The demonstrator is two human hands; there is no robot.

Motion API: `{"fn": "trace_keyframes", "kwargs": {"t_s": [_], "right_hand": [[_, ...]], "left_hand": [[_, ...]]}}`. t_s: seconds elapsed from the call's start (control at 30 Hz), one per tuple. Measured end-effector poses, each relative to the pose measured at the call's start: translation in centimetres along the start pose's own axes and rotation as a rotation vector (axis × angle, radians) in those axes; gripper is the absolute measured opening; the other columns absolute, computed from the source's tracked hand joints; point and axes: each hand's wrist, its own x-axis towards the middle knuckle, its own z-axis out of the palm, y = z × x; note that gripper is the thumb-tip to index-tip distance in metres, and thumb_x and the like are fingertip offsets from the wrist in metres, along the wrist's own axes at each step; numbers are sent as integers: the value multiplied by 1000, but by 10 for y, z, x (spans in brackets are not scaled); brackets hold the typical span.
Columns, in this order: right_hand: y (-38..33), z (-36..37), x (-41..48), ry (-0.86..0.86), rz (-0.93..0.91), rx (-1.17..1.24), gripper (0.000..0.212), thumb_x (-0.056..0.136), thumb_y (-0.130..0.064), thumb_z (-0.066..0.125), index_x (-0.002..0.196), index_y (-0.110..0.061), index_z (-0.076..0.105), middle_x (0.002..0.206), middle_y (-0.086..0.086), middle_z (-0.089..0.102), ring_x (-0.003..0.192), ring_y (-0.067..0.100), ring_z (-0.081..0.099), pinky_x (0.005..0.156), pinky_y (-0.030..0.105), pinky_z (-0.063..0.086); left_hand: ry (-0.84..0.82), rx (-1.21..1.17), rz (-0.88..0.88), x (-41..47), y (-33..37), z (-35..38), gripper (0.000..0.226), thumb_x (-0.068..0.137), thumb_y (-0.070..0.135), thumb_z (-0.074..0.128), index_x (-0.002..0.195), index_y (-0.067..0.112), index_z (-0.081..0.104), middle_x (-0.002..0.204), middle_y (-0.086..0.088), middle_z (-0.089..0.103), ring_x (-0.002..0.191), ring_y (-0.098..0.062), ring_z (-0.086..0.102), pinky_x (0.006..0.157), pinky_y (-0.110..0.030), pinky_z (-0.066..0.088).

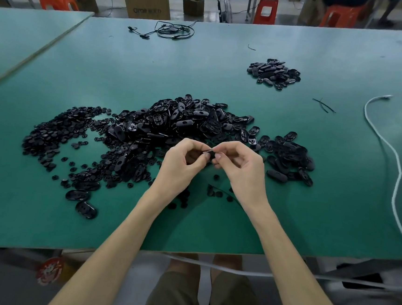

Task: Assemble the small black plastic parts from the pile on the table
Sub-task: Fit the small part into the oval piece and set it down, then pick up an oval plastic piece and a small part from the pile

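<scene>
1. Round black discs (50, 136): spread loose on the green table (335, 212), left of the main pile.
2. Main pile (185, 124) of oval black shells: lay mid-table, just beyond both hands.
3. Left hand (182, 161): fingers curled; thumb and forefinger pinched the left end of item 4.
4. Held part (208, 151): small, black, seen edge-on. Long axis ran left to right, right end slightly raised. It was above the pile's near edge.
5. Right hand (240, 165): fingers curled, pinching the part's right end.
6. Smaller heap (273, 73): far right, well apart.
7. White cable (397, 174): near the right edge.

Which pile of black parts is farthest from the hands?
The small separate pile, far back on the right; the big oval-part pile and the round-disc spread lie much nearer.
</scene>
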Motion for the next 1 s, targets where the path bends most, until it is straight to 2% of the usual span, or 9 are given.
{"fn": "trace_keyframes", "kwargs": {"t_s": [0.1,0.2,0.37,0.43,0.53,0.63,0.73,0.87,1.0], "right_hand": [[-2,1,-2,57,-21,-19,19,97,-1,68,99,-17,76,95,2,75,85,19,73,80,39,62],[-3,-1,-2,260,-48,-87,20,99,-4,65,105,-20,76,108,0,69,91,17,70,85,43,61],[-5,-4,0,587,3,-43,37,102,-5,57,138,-12,58,131,0,41,109,-5,59,91,19,53],[-5,-6,1,635,47,-10,47,100,-2,56,146,-10,47,139,3,34,119,2,58,96,25,54],[-4,-11,4,662,143,54,54,99,1,54,150,-10,40,148,4,28,132,20,55,103,35,54],[-4,-12,4,666,202,78,56,99,1,53,152,-10,38,152,4,26,129,19,57,99,29,55],[-5,-11,2,668,165,57,60,99,5,52,154,-9,35,159,6,20,135,14,52,106,34,53],[-6,-9,0,595,95,-11,77,99,5,51,165,-18,19,173,4,6,120,-23,48,95,5,46],[-4,-8,0,541,36,-70,76,99,5,53,164,-21,25,173,2,14,138,-5,44,107,10,43]], "left_hand": [[37,40,45,1,2,-1,16,98,9,71,109,21,73,110,-3,70,98,-15,69,90,-28,55],[93,110,34,1,2,-4,20,97,8,71,112,21,73,113,1,62,100,-7,63,89,-18,50],[0,360,5,0,-2,0,21,92,22,79,112,22,74,118,4,51,118,-15,47,108,-28,35],[-28,446,11,-1,-3,2,24,92,29,79,114,21,74,122,3,49,121,-14,39,111,-31,28],[-25,499,29,0,-5,3,23,95,29,76,115,17,74,122,2,49,119,-15,39,110,-32,26],[7,439,24,0,-6,2,14,98,23,72,109,16,76,118,2,53,119,-18,45,111,-38,33],[24,362,3,0,-5,1,7,100,22,69,105,20,73,116,4,55,117,-18,49,105,-33,40],[73,247,-9,1,-1,-1,6,101,20,67,101,26,68,110,7,57,103,0,54,87,-11,40],[128,165,-8,0,-2,-3,5,103,22,65,105,26,68,105,6,64,93,3,56,79,-7,41]]}}
